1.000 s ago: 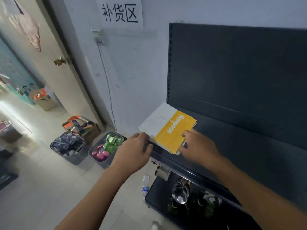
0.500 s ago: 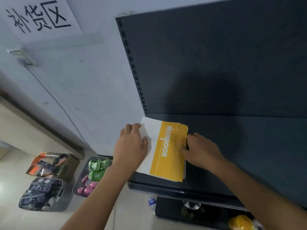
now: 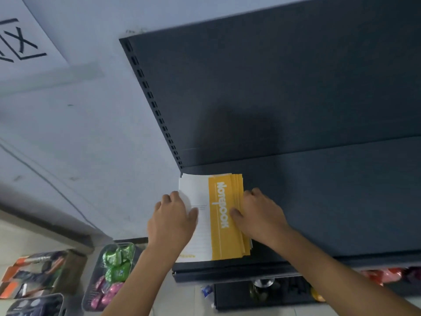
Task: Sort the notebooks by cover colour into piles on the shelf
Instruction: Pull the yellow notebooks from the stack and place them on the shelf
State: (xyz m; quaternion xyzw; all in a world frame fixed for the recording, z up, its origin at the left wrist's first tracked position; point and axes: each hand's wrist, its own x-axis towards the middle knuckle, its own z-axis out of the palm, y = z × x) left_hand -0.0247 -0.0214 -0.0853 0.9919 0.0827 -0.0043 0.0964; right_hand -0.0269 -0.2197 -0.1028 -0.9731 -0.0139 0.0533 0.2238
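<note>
A stack of notebooks with yellow-and-white covers lies flat at the left end of the dark shelf, pushed back near the rear panel. The top cover reads "Notebook" in white. My left hand rests on the stack's white left edge, fingers curled over it. On the yellow right edge sits my right hand, thumb on top of the cover and fingers along the side. Both hands grip the stack from its two sides.
The shelf's upright back panel rises behind. A pale wall with a paper sign is to the left. On the floor below stand a basket of green and pink packets and a box. A lower shelf holds small items.
The stack has slid from the shelf's front-left corner, where it overhung, back onto the shelf and squared up. My hands moved with it; the view tilted upward.
</note>
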